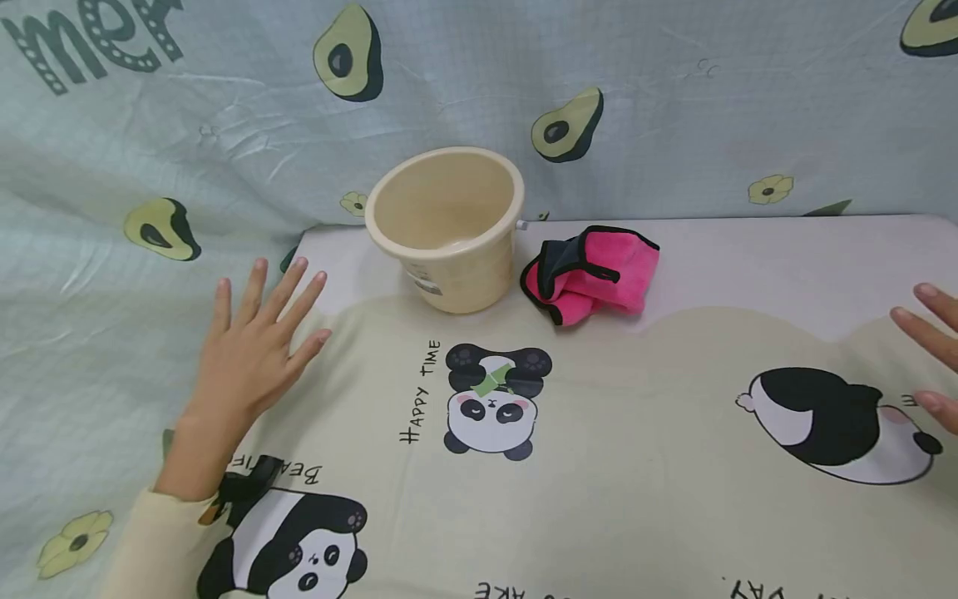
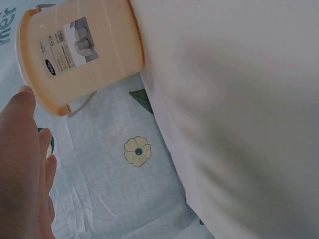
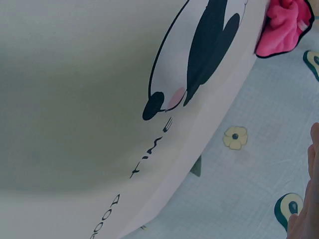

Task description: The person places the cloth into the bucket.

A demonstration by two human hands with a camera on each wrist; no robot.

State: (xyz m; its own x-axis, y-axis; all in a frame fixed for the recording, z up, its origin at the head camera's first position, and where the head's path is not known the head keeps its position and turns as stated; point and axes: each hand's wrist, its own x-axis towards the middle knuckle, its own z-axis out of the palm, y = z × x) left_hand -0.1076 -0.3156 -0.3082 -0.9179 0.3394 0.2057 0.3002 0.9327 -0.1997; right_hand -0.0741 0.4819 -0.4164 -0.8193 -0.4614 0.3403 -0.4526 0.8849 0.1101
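Observation:
A cream plastic bucket [image 1: 479,274] stands upright at the back of the table, a label on its side. Right beside it lies a crumpled pink cloth [image 1: 624,266] with black edging and a dark grey side. My left hand [image 1: 250,358] is held with spread fingers to the left of the bucket, holding nothing. In the left wrist view the bucket [image 2: 107,45] shows past the thumb, its handle hanging at the rim. Only some fingers of my right hand [image 1: 939,333] show at the right edge of the head view, straight and apart. The cloth [image 3: 286,27] appears at the top right of the right wrist view.
A pale tablecloth [image 1: 636,499] with panda prints covers the table. Behind and to the left hangs a light blue sheet [image 1: 711,108] with avocado and flower prints, close against the table's back edge. A dark strap [image 1: 250,482] sits at my left wrist.

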